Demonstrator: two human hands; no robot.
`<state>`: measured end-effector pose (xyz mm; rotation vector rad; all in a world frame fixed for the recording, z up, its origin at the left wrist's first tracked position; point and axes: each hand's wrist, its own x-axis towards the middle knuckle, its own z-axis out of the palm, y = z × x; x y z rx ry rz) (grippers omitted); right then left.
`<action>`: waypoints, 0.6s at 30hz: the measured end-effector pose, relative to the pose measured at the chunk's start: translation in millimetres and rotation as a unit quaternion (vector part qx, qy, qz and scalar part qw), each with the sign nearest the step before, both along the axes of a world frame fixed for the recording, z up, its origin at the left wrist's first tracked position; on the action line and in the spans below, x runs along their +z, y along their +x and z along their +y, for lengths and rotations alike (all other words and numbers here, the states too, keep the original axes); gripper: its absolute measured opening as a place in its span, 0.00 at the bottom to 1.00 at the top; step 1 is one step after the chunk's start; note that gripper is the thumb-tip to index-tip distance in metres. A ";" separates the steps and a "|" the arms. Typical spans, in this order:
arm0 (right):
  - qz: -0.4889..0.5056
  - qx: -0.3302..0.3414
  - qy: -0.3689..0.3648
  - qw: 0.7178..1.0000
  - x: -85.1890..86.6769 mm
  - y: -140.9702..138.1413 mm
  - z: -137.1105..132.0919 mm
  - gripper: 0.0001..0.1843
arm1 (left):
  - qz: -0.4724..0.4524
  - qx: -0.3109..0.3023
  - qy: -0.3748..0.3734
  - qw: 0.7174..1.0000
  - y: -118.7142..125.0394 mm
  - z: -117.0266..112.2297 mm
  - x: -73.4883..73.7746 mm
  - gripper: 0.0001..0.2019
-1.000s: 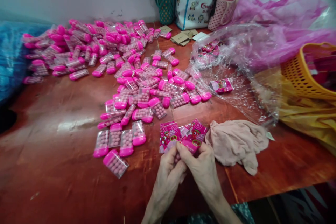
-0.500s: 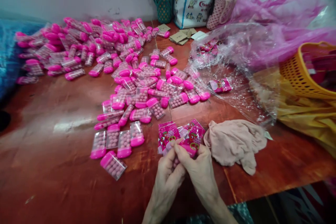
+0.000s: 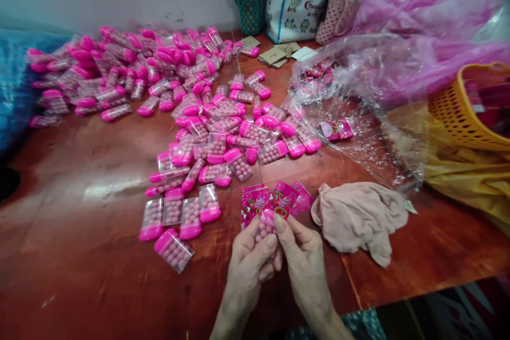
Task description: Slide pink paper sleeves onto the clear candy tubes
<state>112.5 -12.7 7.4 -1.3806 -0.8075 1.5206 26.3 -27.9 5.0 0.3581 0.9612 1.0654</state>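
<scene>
Near edge of the bench point(image 3: 99, 276). The left hand point(image 3: 247, 257) and right hand point(image 3: 306, 256) meet, fingers point(image 3: 283, 224) clasped on one candy case point(image 3: 263, 229). The label that the right hand held raised half a second ago now lies against the case's top. Loose labels point(image 3: 297, 199) lie just beyond, with a cloth point(image 3: 358, 218) to the right.

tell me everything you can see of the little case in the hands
The case is small, clear plastic, packed with round pale-pink balls. It stands roughly upright, pinched between the left hand and right hand above the red-brown table. A pink printed label lies against its upper end; the hands hide its lower part.
</scene>
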 end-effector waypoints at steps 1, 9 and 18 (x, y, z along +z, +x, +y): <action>0.003 -0.003 -0.007 1.000 -1.4 -1.6 -1.2 0.17 | 0.013 0.012 -0.008 1.000 2.2 -0.7 0.2 0.07; -0.006 0.035 0.017 0.999 -3.7 -3.4 -8.3 0.17 | 0.080 0.155 -0.002 0.985 8.6 2.4 -1.6 0.09; -0.147 0.028 0.106 0.983 -2.4 -8.2 -14.3 0.20 | 0.030 0.226 -0.018 0.973 5.6 1.9 4.4 0.09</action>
